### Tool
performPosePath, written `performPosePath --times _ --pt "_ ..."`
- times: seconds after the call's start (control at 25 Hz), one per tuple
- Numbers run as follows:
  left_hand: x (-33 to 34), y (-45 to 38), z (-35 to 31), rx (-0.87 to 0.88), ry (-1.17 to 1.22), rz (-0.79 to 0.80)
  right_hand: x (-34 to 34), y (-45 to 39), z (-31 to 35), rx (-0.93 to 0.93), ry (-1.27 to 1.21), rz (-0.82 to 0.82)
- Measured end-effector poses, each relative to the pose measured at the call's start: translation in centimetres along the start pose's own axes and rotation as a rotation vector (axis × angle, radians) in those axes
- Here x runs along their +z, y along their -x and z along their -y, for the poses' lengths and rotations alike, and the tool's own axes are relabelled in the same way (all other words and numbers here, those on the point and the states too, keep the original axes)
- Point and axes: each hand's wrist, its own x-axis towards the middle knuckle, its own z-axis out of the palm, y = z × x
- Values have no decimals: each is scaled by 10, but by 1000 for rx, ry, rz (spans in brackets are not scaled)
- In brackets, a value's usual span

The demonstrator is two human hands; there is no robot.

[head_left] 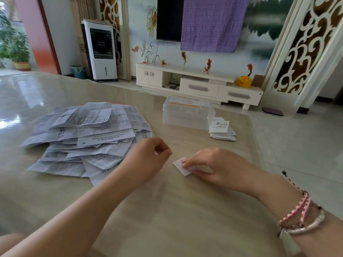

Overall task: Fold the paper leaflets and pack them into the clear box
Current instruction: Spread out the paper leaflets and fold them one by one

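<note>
A large loose pile of unfolded printed leaflets [87, 138] spreads over the left half of the table. The clear box [187, 114], lid on with an orange label, stands at the far middle. A small stack of folded leaflets [221, 129] lies just right of the box. Near the front, my right hand [219, 166] presses its fingertips on a small folded leaflet [182, 166] lying flat on the table. My left hand [150, 154] hovers just left of it with fingers curled in, thumb and forefinger close together, nothing visible in them.
The beige glossy table [167, 210] ends at its right edge around the box and the folded stack; tiled floor lies beyond. A white TV cabinet [200, 84] and an air cooler [101, 51] stand far behind.
</note>
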Motion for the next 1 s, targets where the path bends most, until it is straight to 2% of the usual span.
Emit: performPosePath --times 0.12,0.28,0.36,0.48,0.6,0.76,0.92,1.0 --pt "-29 -8 2 -22 -19 -115 4 -13 -3 6 159 -38" --pt "-59 -20 22 -44 -390 -238 4 -45 -9 105 187 -8" --pt "-69 -28 42 -153 -543 -218 8 -68 -11 139 149 64" --pt "-84 -40 73 -278 -559 -217 15 -100 -8 179 76 158" --pt "-92 -48 101 -353 -576 -189 20 -116 -3 171 16 147" --pt "-91 -52 116 -402 -606 -74 19 -120 4 115 -77 3" --pt "-94 -51 110 -343 -607 -171 1 -107 17 96 -240 -279" --pt "-98 -46 103 -287 -652 -225 -4 -92 24 103 -280 -308"
